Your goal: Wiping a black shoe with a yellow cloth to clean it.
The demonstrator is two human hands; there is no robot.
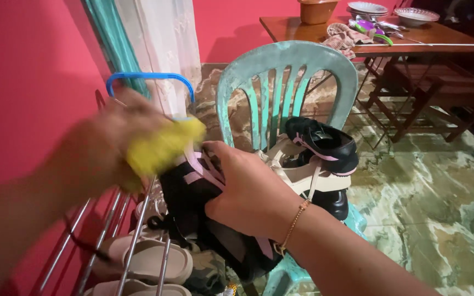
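Left hand (102,145): blurred with motion, clenched on a yellow cloth (163,147) pressed to the upper part of the shoe.
Right hand (248,189): grasping a black shoe with pink straps (193,192) from the side, fingers curled over its top; a thin gold bracelet (294,219) on the wrist.
Shoe's place: between both hands, just above the metal shoe rack (133,235).
Risk: my judgement is that a hard wipe could twist the shoe out of the one-sided grip and drop it onto the beige sandals (149,260) below the hands.
Second risk: the black-and-pink shoes (322,145) heaped on the chair just beyond the right hand look loosely stacked; an elbow nudge may topple them.
Materials: cloth soft, bunched; shoe matte, flat straps; rack thin, shiny rods; teal plastic chair (286,71) slatted, scuffed.
Far off: wooden desk (412,38).
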